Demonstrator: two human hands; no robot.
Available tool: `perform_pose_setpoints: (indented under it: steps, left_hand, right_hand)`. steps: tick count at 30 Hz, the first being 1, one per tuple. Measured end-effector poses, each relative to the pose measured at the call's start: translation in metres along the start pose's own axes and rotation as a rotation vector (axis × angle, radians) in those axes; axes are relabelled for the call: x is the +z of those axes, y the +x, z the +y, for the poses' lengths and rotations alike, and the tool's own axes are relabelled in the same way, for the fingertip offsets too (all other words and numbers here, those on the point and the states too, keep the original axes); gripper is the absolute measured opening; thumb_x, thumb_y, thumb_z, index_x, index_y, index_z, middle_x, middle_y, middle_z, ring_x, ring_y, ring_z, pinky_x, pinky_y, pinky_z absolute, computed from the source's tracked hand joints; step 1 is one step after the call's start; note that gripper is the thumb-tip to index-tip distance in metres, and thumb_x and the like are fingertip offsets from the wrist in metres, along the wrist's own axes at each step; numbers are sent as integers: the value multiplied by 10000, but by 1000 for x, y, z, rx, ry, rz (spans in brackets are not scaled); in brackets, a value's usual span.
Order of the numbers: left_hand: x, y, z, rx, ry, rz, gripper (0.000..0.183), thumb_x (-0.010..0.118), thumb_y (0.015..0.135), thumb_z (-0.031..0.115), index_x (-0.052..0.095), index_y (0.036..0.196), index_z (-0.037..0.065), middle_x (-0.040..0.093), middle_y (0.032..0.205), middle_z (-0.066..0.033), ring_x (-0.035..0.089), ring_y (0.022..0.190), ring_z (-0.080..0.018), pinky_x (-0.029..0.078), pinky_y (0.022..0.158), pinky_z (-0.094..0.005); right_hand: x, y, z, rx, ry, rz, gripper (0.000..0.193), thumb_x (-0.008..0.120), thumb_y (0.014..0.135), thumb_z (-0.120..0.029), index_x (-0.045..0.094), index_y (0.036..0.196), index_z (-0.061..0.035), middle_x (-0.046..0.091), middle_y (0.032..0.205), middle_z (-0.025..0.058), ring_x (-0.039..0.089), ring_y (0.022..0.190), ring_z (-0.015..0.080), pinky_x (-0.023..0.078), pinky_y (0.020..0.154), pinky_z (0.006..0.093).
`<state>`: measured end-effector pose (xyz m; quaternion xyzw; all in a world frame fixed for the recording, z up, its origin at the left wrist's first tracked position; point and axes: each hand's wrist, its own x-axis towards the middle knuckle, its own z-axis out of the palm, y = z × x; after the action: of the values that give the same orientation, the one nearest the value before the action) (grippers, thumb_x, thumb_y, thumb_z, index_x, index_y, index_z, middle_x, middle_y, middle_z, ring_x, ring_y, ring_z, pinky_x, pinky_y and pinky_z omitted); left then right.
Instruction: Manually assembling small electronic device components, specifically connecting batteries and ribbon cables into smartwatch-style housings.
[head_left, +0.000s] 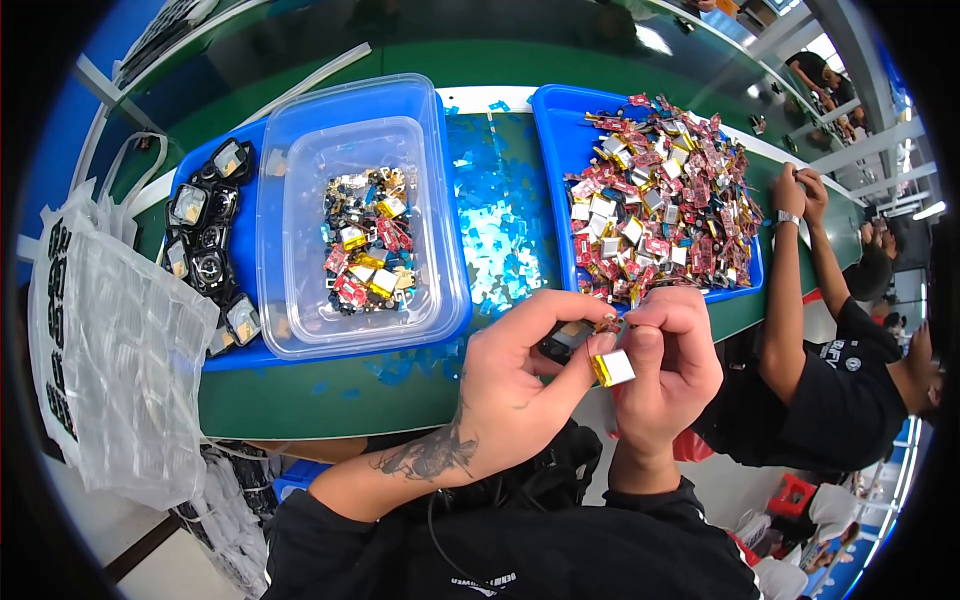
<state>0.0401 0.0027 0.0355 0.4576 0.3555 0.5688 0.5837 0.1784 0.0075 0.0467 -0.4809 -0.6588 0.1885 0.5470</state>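
Observation:
My left hand (520,375) is closed around a small black casing (565,340), its fingers wrapped partly behind it. At my left fingertips shows a tiny red circuit board (606,325), and my right hand (665,365) pinches at its other side, thumb against forefinger. Just below the board, between both thumbs, hangs a small silver battery (616,368) with yellow tape along one edge. What exactly the right fingertips grip is partly hidden. Both hands are held over the near edge of the green worktable (400,405).
Beyond my hands, a blue tray (555,125) is heaped with red boards and batteries. Left of it, a clear plastic tub (275,290) holds similar parts, beside several black watch-like casings (208,270). Blue film pieces (500,240) lie between. Clear packaging (120,340) hangs left; a co-worker (830,370) works right.

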Motion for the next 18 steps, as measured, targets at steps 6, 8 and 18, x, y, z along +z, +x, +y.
perform_pose_setpoints:
  steps: [6, 8, 18]
  left_hand:
    - [3, 1, -1, -14, -20, 22, 181, 652, 882, 5, 631, 1061, 25, 633, 987, -51, 643, 884, -100, 563, 646, -220]
    - [6, 2, -1, -14, -15, 34, 177, 655, 877, 3, 636, 1052, 22, 642, 970, -56, 648, 872, -103, 554, 637, -224]
    - [6, 1, 6, -33, 100, 17, 168, 662, 884, -18, 639, 1050, -6, 660, 997, -81, 646, 905, -106, 546, 738, -235]
  right_hand:
    - [0, -4, -1, 29, -13, 51, 69, 702, 822, -14, 656, 856, 25, 604, 850, 108, 573, 727, 193, 458, 643, 277]
    - [0, -4, -1, -31, -128, 97, 76, 719, 794, 4, 680, 857, 18, 602, 847, 101, 571, 726, 189, 455, 633, 271]
    - [-4, -6, 0, -195, -307, 115, 193, 746, 728, 51, 715, 904, -22, 599, 814, 78, 563, 711, 170, 452, 604, 257]
